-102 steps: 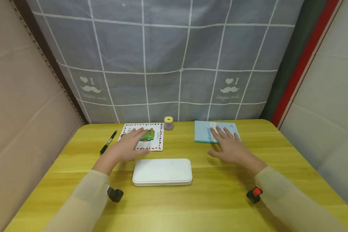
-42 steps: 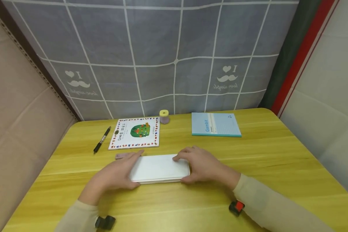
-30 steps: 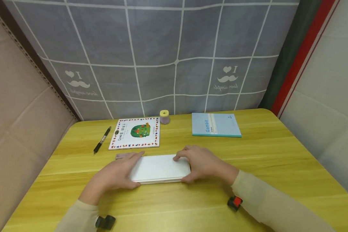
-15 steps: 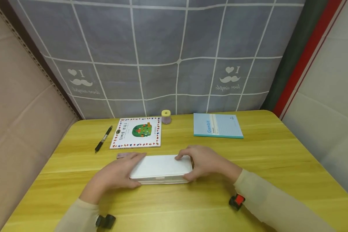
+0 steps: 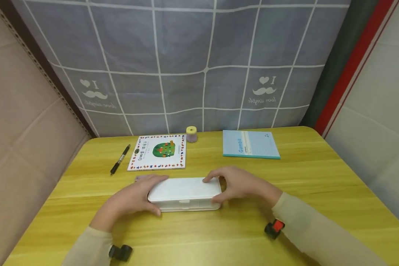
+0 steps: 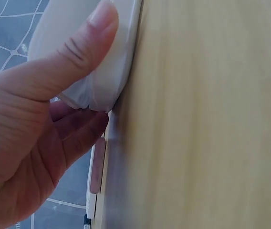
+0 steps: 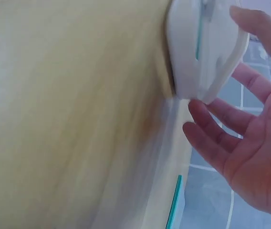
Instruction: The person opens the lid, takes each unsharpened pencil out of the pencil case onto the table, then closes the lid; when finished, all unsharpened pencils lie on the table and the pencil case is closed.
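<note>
A white plastic case [image 5: 184,194] lies flat near the middle of the yellow wooden tabletop [image 5: 319,184], its long side facing the person, and its lid stands slightly raised along the near edge. The left hand [image 5: 133,197] holds the case's left end: the thumb presses the near corner while the fingers curl round the far side, so this grip is closed on the case. The right hand [image 5: 242,183] holds the right end, thumb at the near corner and fingers over the top edge of the lid; in the right wrist view a gap shows between lid and base.

Behind the case, to its left, lies a picture book [image 5: 158,157] with a green drawing and a dotted border, and left of that a black pen [image 5: 119,164]. A small yellow-topped pot [image 5: 191,133] stands behind the case, just beside the picture book's far corner. A light blue notebook [image 5: 251,149] lies behind the case to its right. A small pink object [image 5: 140,178] lies just beyond the left hand's fingers.
</note>
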